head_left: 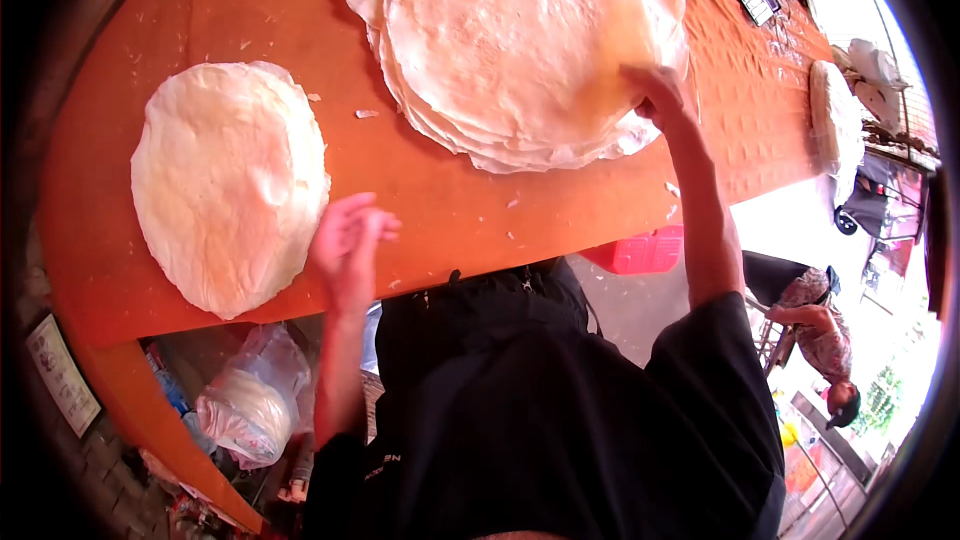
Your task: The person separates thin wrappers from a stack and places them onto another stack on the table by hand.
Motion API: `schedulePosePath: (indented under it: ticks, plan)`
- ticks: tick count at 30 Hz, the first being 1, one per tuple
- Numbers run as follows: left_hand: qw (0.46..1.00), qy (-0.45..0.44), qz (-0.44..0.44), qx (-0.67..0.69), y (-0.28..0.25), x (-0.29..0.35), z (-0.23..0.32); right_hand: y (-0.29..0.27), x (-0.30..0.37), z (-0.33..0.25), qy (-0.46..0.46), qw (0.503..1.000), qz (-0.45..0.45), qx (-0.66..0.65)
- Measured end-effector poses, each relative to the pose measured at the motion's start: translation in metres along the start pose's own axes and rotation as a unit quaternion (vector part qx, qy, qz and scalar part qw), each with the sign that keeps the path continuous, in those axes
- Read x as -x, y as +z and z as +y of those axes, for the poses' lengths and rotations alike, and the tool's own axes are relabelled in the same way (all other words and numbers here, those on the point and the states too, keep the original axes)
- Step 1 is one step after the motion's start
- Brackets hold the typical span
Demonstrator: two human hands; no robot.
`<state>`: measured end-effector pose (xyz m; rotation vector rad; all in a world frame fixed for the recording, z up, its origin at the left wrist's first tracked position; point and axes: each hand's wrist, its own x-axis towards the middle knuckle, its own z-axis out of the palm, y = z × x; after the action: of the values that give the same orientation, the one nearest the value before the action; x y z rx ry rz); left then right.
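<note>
A stack of large, thin round flatbreads (500,30) lies at the far middle of the orange table, its edges uneven. My right hand (662,98) is over the right side of this stack, fingers closed. A yellowish smear shows beside its fingertips; whether it is a held thing blurred by motion I cannot make out. On the left lies a smaller pile of flatbreads (225,185), oval in outline. My left hand (352,235) hovers near that pile's right edge, fingers loosely bent and apart, with nothing in it.
The orange table (440,225) carries scattered crumbs and small dough scraps. Below its front edge are a plastic bag (255,400) and a red container (640,250). A white wrapped bundle (835,120) lies at the table's right end. Another person (815,325) is off to the right.
</note>
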<state>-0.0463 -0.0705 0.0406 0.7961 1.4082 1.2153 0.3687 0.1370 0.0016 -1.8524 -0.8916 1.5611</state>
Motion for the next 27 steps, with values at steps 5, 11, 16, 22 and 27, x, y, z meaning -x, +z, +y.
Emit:
schedulePosePath:
  ticks: [5, 11, 16, 22, 27]
  plan:
    - [0.960, -0.187, -0.145, 0.149, 0.070, -0.005, -0.043, 0.057, 0.065, -0.106, -0.345, 0.933, -0.098, -0.026]
    - [0.846, -0.229, -0.169, 0.451, 0.125, -0.053, -0.034, 0.057, 0.126, -0.148, -0.186, 0.958, 0.081, -0.203]
    - [0.787, -0.157, -0.155, 0.576, 0.134, -0.074, -0.041, -0.023, 0.065, -0.046, -0.094, 0.994, 0.002, 0.063]
    - [0.832, -0.125, -0.141, 0.521, 0.137, -0.065, -0.023, 0.042, 0.078, -0.011, -0.418, 0.810, 0.109, 0.397]
    - [0.936, -0.100, -0.106, 0.321, 0.149, -0.066, -0.019, 0.095, 0.103, -0.009, -0.472, 0.811, -0.129, 0.319]
